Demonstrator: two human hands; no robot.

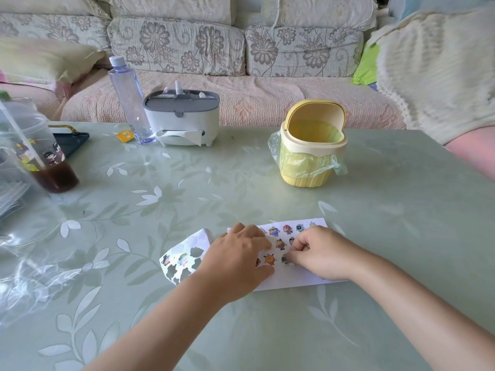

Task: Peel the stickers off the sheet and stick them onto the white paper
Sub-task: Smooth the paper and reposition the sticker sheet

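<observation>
The left hand (pixel 238 253) is lying flat on the white paper's (pixel 294 279) left part, and the right hand (pixel 318 253) is pinching a grey sticker (pixel 284 259) at the paper's middle. The sticker sheet (pixel 184 253) is curling just left of the paper. A yellow bin (pixel 308 156) is standing well beyond the paper.

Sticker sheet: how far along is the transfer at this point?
Well along. Done: several placed stickers sit on the white paper, and the sticker sheet shows mostly empty cut-outs. In hand: the right hand pinches a grey sticker down at the paper while the left hand presses the paper flat. Left: two remaining stickers on the sheet.
</observation>
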